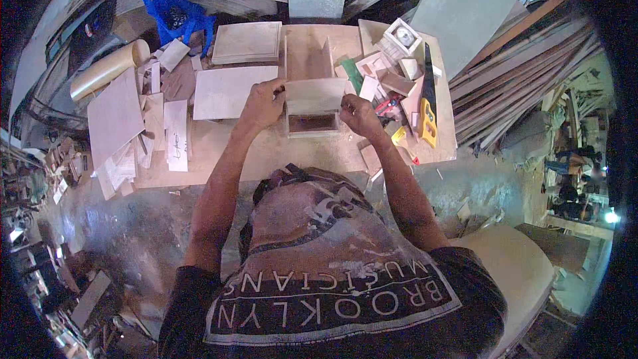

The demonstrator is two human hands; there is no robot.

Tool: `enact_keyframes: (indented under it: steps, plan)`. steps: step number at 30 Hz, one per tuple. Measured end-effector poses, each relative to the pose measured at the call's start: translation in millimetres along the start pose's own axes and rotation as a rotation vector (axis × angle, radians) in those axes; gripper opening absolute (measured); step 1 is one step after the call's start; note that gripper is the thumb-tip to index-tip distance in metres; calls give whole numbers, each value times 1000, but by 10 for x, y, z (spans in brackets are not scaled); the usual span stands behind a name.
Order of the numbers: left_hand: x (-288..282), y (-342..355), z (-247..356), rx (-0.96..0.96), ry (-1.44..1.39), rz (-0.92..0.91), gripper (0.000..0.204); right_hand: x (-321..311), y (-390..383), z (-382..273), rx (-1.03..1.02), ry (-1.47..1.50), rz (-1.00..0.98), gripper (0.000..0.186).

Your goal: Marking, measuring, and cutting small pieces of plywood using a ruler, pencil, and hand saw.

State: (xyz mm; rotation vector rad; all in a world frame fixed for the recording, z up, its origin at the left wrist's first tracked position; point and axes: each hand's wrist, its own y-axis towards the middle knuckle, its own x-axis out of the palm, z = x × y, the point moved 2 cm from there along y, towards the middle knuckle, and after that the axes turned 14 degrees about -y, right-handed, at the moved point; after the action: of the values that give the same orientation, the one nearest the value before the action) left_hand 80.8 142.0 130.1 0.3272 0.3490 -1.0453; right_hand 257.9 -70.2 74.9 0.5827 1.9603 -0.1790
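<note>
A small pale wooden box [314, 134] stands on the workbench in front of me, its lower front showing a dark opening. Across its upper part lies a thin wooden panel [316, 95], tilted toward me. My left hand [267, 101] pinches the panel's left edge, fingers curled. At the right edge, my right hand [361, 117] is closed in the same way, its fingertips partly hidden. Behind the panel rise thin upright boards [327, 58] of a wooden frame; whether they join the box I cannot tell.
Flat boards [246, 42] and offcuts [175, 134] lie left, near a blue bag [174, 13] and a tan roll [109, 70]. On the right are a yellow-handled saw [428, 119], a white square-framed round piece [403, 36], scraps and red-handled pliers [387, 106]. Long planks [512, 86] lean beyond.
</note>
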Motion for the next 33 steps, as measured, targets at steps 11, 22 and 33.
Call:
enact_keyframes:
  steps: [11,22,33]
  plan:
    - [-272,-136,323,-244,-368,-32,41,-511,-373,-503,223,483,-79,19]
    - [-256,-572,176,-381,-801,-112,37,-546,-880,-974,378,875,-36,15]
    - [-265,-1478,-90,-449,-520,-105,36,450,-1497,-966,313,764,-431,10]
